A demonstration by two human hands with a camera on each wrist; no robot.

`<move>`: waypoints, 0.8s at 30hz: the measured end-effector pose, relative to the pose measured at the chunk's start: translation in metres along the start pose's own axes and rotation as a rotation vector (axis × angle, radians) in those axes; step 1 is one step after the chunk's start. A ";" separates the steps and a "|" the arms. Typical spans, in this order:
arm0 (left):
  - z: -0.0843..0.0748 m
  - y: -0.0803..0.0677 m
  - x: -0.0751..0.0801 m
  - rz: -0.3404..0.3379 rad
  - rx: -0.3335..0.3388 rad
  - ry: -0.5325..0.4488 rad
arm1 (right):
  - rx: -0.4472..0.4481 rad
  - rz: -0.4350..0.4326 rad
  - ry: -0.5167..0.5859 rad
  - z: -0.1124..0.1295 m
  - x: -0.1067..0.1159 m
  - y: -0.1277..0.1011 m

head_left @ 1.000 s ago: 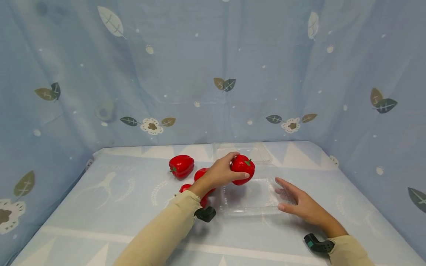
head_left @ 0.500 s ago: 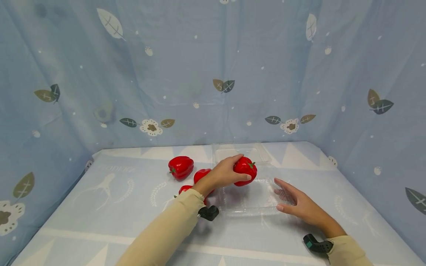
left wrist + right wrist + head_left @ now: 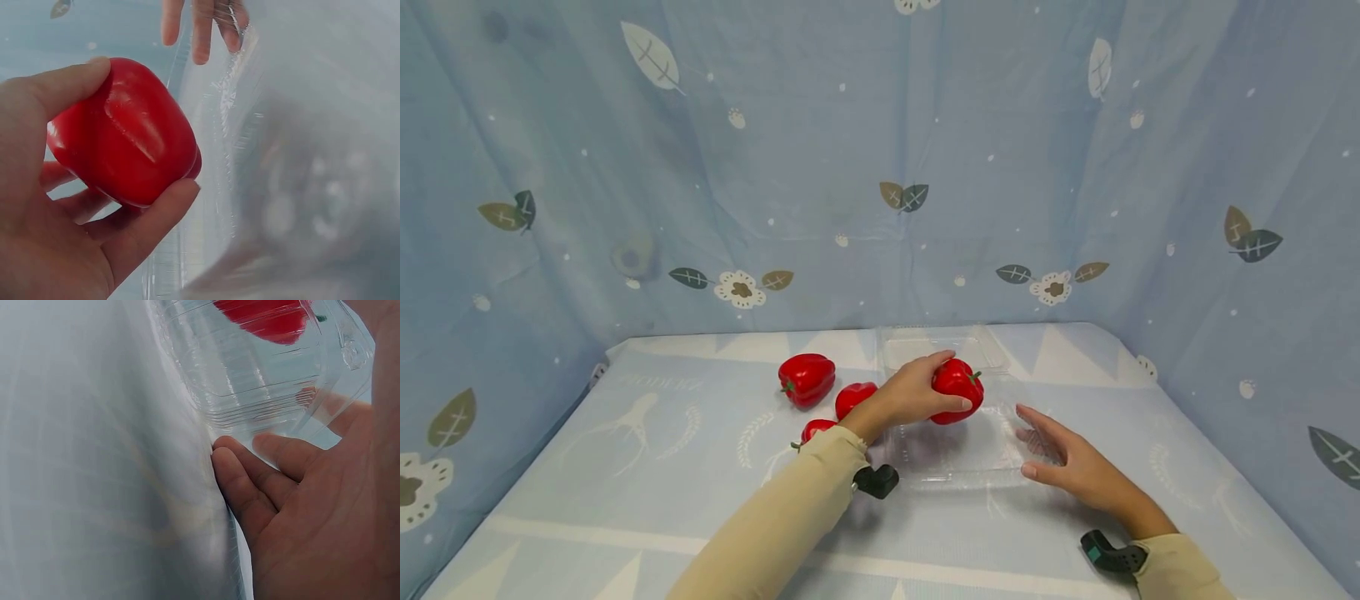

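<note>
My left hand (image 3: 951,381) grips a red bell pepper (image 3: 964,390) with thumb and fingers curled round it, held over the far left part of a clear plastic clamshell tray (image 3: 970,467). In the left wrist view the pepper (image 3: 119,144) fills the left hand (image 3: 140,128) beside the tray's ribbed wall (image 3: 231,125). My right hand (image 3: 1037,442) lies open on the cloth, its straight fingers touching the tray's right edge. The right wrist view shows those fingers (image 3: 240,481) against the tray's corner (image 3: 250,394), with the pepper (image 3: 269,319) seen through the plastic.
Three more red peppers lie left of the tray: one (image 3: 807,377) farthest left, one (image 3: 854,397) behind my left wrist, one (image 3: 815,429) partly hidden by my sleeve. The tray's open lid (image 3: 940,343) lies flat behind it. Blue curtains wall the table (image 3: 625,467) on three sides.
My left hand has carried the pepper a little to the right and farther over the tray. The right hand has barely moved.
</note>
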State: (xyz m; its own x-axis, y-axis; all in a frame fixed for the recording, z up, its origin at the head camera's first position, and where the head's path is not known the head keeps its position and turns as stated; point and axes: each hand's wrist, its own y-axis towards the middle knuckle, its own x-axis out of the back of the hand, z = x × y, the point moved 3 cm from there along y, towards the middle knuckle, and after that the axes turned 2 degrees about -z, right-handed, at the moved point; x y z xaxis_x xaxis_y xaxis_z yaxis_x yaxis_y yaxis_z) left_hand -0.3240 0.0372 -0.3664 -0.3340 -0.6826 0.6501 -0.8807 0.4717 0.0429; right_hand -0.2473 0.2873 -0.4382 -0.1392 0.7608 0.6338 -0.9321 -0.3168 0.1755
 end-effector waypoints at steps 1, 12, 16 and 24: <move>0.000 0.000 -0.001 0.004 0.001 -0.008 | -0.005 -0.001 -0.005 0.000 0.000 0.000; -0.001 0.001 -0.004 0.087 0.012 -0.111 | -0.012 0.007 0.033 -0.001 0.000 0.001; -0.003 0.002 -0.004 0.110 -0.037 -0.074 | -0.009 0.010 0.032 -0.001 0.001 0.001; -0.009 0.006 -0.003 0.114 -0.081 -0.013 | 0.000 0.011 0.017 -0.002 0.000 0.000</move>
State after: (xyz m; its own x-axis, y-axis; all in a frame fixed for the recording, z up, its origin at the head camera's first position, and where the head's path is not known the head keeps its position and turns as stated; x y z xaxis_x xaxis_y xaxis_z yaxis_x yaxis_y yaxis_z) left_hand -0.3256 0.0474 -0.3611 -0.4349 -0.6288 0.6445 -0.8069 0.5899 0.0311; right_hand -0.2483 0.2885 -0.4394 -0.1555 0.7670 0.6225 -0.9305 -0.3254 0.1685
